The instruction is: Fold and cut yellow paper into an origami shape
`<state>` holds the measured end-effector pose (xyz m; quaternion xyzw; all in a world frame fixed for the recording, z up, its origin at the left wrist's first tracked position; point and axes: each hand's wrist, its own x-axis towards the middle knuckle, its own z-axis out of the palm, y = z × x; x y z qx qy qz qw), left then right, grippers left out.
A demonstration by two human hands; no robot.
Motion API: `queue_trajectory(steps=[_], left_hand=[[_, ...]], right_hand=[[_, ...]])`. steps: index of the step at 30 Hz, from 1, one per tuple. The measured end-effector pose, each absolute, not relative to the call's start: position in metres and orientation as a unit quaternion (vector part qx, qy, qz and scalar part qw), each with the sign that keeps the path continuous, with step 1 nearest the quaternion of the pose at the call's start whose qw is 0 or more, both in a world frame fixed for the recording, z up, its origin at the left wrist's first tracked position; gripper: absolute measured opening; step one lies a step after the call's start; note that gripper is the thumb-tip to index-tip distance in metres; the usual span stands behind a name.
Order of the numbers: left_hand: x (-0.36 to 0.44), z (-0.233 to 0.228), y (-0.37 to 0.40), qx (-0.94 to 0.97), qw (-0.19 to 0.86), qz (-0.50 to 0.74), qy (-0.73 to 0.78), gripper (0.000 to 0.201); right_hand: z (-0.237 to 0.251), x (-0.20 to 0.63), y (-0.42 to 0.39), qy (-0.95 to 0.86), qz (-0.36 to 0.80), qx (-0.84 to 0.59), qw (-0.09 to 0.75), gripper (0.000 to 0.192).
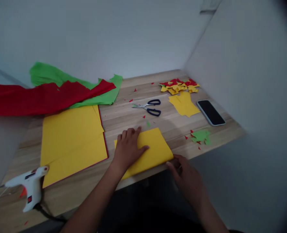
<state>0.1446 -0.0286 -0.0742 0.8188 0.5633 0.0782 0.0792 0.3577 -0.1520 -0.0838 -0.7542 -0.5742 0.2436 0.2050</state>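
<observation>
A folded yellow sheet of paper (155,145) lies near the table's front edge. Spread across its left part is my left hand (127,147), palm down, with the thumb stretched out over the paper. My right hand (184,171) is at the sheet's right front corner, fingers curled and thumb close to the fold, holding that corner. Just beyond the sheet lie scissors (149,107) with dark blue handles, their blades pointing left.
Left of me are larger yellow sheets (70,139) and a white hot glue gun (33,184). Red material (37,97) and green material (109,94) lie behind. To the right are cut pieces (178,85), yellow cutouts (184,103), green scraps (201,136) and a phone (210,112).
</observation>
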Motion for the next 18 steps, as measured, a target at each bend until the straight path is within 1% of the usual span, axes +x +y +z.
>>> queue_trajectory(steps=[3,6,8,10,12,13,15,16,18], left_hand=[[0.147,-0.070,-0.034,0.793,0.107,0.091,0.592,0.058],[0.150,-0.071,-0.045,0.785,0.138,0.107,0.595,0.034],[0.150,-0.072,-0.055,0.780,0.151,0.118,0.595,0.024],[0.149,-0.072,-0.065,0.771,0.166,0.135,0.600,0.019],[0.146,-0.071,-0.074,0.758,0.187,0.159,0.604,0.019],[0.145,-0.068,-0.077,0.751,0.202,0.174,0.604,0.022],[0.142,-0.060,-0.083,0.737,0.238,0.210,0.597,0.038],[0.142,-0.053,-0.085,0.731,0.250,0.228,0.592,0.047],[0.143,-0.036,-0.090,0.716,0.298,0.282,0.565,0.060]], right_hand=[[-0.084,0.352,-0.162,-0.546,0.295,-0.748,0.235,0.041],[-0.087,0.350,-0.166,-0.516,0.335,-0.723,0.314,0.031],[-0.091,0.348,-0.164,-0.496,0.342,-0.712,0.361,0.027],[-0.092,0.346,-0.159,-0.479,0.337,-0.706,0.399,0.025],[-0.090,0.346,-0.152,-0.468,0.323,-0.686,0.453,0.023],[-0.086,0.347,-0.149,-0.469,0.319,-0.666,0.485,0.023],[-0.073,0.352,-0.142,-0.489,0.320,-0.610,0.535,0.027],[-0.065,0.356,-0.140,-0.511,0.328,-0.581,0.542,0.031],[-0.045,0.365,-0.138,-0.569,0.349,-0.530,0.523,0.040]])
